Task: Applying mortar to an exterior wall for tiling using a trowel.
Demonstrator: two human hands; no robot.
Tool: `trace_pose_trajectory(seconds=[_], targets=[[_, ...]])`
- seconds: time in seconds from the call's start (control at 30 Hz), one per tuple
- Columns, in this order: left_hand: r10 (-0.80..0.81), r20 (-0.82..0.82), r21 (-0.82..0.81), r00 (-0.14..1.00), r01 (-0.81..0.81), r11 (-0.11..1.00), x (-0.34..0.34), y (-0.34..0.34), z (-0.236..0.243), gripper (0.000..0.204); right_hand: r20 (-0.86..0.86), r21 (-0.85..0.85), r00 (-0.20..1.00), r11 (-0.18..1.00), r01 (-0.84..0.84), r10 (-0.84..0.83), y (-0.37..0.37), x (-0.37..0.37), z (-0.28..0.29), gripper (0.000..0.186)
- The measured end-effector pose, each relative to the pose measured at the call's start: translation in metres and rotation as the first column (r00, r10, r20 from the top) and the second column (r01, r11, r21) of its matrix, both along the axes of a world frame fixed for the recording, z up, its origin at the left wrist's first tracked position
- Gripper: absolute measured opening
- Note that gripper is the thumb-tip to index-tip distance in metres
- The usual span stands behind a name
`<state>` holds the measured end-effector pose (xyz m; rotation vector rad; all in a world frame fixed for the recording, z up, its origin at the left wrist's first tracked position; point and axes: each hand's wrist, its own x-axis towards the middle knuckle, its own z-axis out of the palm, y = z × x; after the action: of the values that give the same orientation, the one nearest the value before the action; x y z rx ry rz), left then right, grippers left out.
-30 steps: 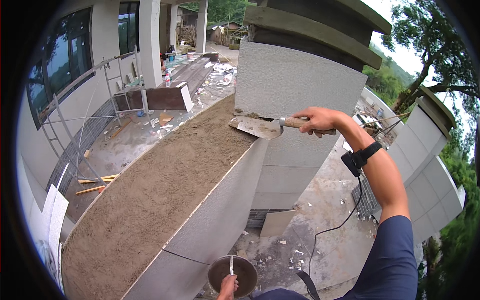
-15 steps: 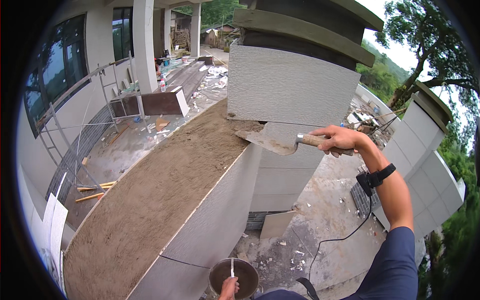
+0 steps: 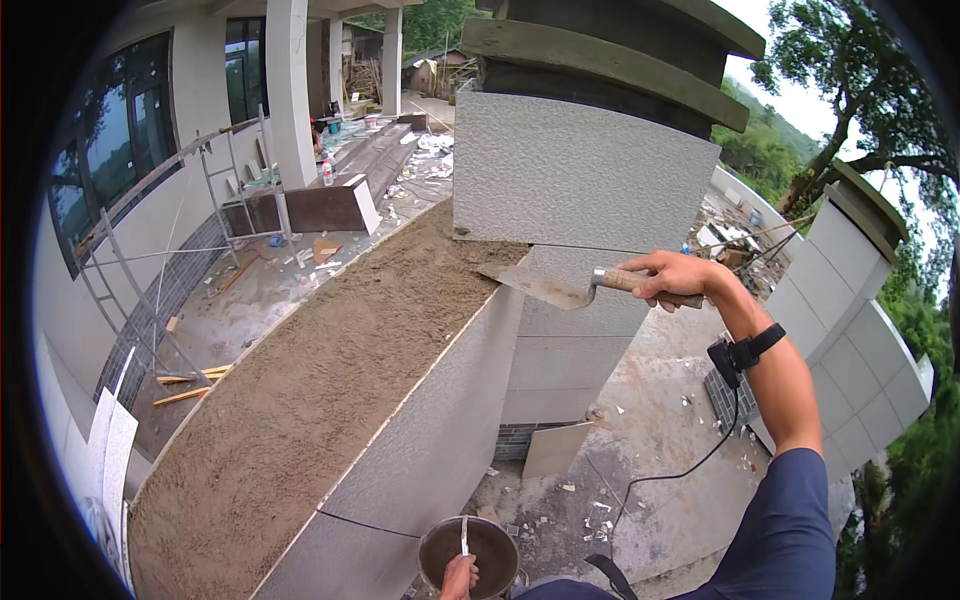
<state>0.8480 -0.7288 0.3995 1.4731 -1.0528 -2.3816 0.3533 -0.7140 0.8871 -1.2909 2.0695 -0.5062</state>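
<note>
My right hand (image 3: 668,279) is wrapped round the wooden handle of a trowel (image 3: 548,288). The trowel's tip lies at the edge of the wet mortar (image 3: 330,370), close to the foot of the tiled pillar (image 3: 590,170). This mortar fills the top of a curved low wall (image 3: 420,410) faced with grey slabs. Low in the picture, my left hand (image 3: 459,577) grips the pale handle of a round bucket (image 3: 433,545), whose dark inside shows.
A metal scaffold frame (image 3: 165,270) stands at the left by the house. Wooden strips (image 3: 185,385) and white debris lie on the ground there. A loose slab (image 3: 555,449) leans by the pillar's base. A second tiled pillar (image 3: 830,260) rises at the right.
The trowel's tip has shifted very slightly to the right along the mortar's edge. My left hand and the bucket stay nearly in place.
</note>
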Motion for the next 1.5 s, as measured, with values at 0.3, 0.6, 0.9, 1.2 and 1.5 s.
trace_pose_trajectory(seconds=[0.3, 0.6, 0.9, 1.2, 1.5], targets=[[0.014, 0.047, -0.015, 0.999, -0.013, 1.000, 0.000, 0.004, 0.009, 0.018, -0.053, -0.059, 0.998, 0.998, -0.021, 0.018, -0.010, 0.014, -0.007, 0.052], [-0.042, 0.027, -0.018, 0.999, 0.042, 0.999, -0.001, 0.008, 0.009, 0.015, -0.129, -0.036, 0.990, 0.997, -0.064, 0.059, -0.067, -0.001, -0.012, 0.054], [-0.056, 0.019, -0.006, 0.998, 0.056, 0.998, -0.003, 0.007, 0.008, 0.016, -0.234, -0.007, 0.972, 1.000, 0.008, -0.010, -0.028, -0.012, 0.002, 0.056], [-0.043, 0.048, -0.033, 0.998, 0.045, 0.998, -0.001, 0.012, 0.000, 0.017, -0.147, -0.069, 0.985, 0.992, -0.102, 0.091, -0.068, 0.012, -0.006, 0.057], [-0.055, 0.029, -0.030, 0.998, 0.056, 0.998, -0.001, 0.013, 0.004, 0.017, -0.213, -0.001, 0.973, 0.996, -0.090, 0.088, -0.095, -0.006, -0.006, 0.056]])
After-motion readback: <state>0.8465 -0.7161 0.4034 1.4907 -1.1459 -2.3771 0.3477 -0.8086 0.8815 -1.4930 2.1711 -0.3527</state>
